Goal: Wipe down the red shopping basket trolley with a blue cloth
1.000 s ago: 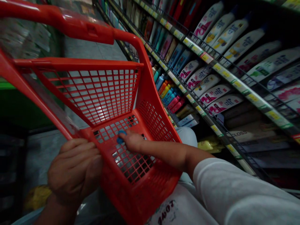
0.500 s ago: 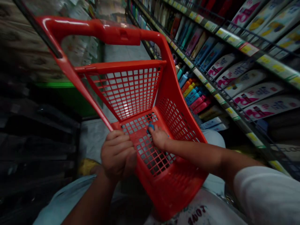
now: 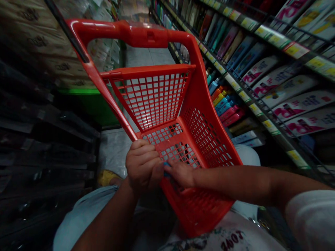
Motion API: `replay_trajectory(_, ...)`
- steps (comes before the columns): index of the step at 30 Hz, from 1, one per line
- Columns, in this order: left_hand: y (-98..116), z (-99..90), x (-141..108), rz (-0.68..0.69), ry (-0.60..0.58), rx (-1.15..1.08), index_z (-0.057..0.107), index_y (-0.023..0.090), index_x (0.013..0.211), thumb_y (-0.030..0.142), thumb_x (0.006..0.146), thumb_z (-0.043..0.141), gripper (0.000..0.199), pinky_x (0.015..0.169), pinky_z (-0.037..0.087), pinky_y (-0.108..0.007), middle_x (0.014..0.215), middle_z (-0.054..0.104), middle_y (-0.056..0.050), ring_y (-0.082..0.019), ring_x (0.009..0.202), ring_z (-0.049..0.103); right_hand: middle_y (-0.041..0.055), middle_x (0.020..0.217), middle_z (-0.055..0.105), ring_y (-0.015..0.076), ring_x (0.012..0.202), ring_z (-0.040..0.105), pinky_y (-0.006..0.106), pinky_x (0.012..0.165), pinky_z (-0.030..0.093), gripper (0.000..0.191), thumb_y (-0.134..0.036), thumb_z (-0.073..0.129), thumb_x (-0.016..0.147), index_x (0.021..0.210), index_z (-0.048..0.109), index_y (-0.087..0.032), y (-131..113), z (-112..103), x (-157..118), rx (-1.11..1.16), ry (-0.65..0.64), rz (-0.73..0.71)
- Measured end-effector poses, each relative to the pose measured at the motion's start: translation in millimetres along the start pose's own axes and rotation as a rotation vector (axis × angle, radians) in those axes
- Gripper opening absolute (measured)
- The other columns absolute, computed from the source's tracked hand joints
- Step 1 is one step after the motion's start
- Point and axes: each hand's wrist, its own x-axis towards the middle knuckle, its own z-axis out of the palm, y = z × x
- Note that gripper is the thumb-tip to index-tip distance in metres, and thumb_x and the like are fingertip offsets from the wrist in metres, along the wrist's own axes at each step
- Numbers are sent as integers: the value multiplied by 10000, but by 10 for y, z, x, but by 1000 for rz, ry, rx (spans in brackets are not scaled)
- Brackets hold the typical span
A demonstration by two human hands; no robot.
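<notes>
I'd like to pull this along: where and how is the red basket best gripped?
Probably by the handle, at its thick middle, from above: it spans the far end, with an open gap before the mesh panel for wrapping around.

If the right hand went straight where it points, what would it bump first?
The right hand, blue item leading, would probably meet the red basket wall beside the left hand; depth is unclear.

Dim light, faint sheen on red basket (image 3: 200, 92), blurred edges
</notes>
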Motion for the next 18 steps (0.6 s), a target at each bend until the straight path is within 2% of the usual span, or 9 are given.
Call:
replay_trajectory(1,-4,4,11,34,17,-24,468,218,622,182,890,453,271,645,413,-343,507,538,39,-126,515,509,122,1275,549,231,1035,615,353,850,518,372,-219,532,944,1316,517,-240,-15,13,-5,-6,-36,-142)
replay_trajectory(2,-7,8,22,61,24,-42,466,217,630,157,882,456,260,641,404,-346,515,537,39,-125,512,496,116,1264,551,233,1041,611,357,855,519,378,-224,548,940,1316,520,-244,-5,8,-1,-15,-47,-191)
replay_trajectory(3,-11,12,30,77,23,-55,457,216,629,144,880,455,261,635,393,-349,515,528,40,-123,500,475,121,1254,552,241,1055,607,367,866,518,382,-210,545,940,1320,520,-238,24,-8,6,-30,-32,-140)
replay_trajectory(6,-16,28,38,83,14,-77,418,217,612,140,888,451,288,625,371,-355,497,492,49,-114,466,418,160,1250,541,266,1081,609,396,871,521,385,-140,473,948,1326,519,-198,100,-56,1,-85,53,228)
replay_trajectory(7,-16,33,35,85,16,-77,416,217,612,143,890,454,290,628,372,-357,497,494,49,-114,466,422,164,1258,536,265,1076,614,393,864,524,386,-136,473,944,1323,520,-192,92,-54,-20,-88,46,258)
replay_trajectory(8,-16,38,32,86,20,-74,422,218,617,147,891,456,286,633,377,-358,503,506,47,-116,473,437,158,1263,534,261,1065,619,384,856,527,387,-152,501,936,1320,521,-196,66,-44,-51,-79,15,208)
replay_trajectory(11,-12,47,25,82,34,-62,444,222,635,158,892,461,266,643,394,-365,519,537,39,-128,499,486,112,1264,548,243,1024,632,349,823,539,415,-267,618,903,1308,531,-234,-35,-20,-158,-21,-134,-148)
replay_trajectory(13,-12,50,25,82,30,-59,442,224,638,160,891,459,261,637,395,-368,517,540,39,-131,502,499,103,1245,570,241,995,648,341,792,546,397,-277,612,911,1300,544,-242,-51,-47,-218,-33,-201,-227)
replay_trajectory(18,-22,69,7,88,43,-35,446,227,659,172,883,470,232,631,397,-368,532,556,53,-129,510,520,166,1242,610,282,1010,687,356,765,562,478,-134,636,846,1316,569,-189,-137,-150,-355,-191,-319,115)
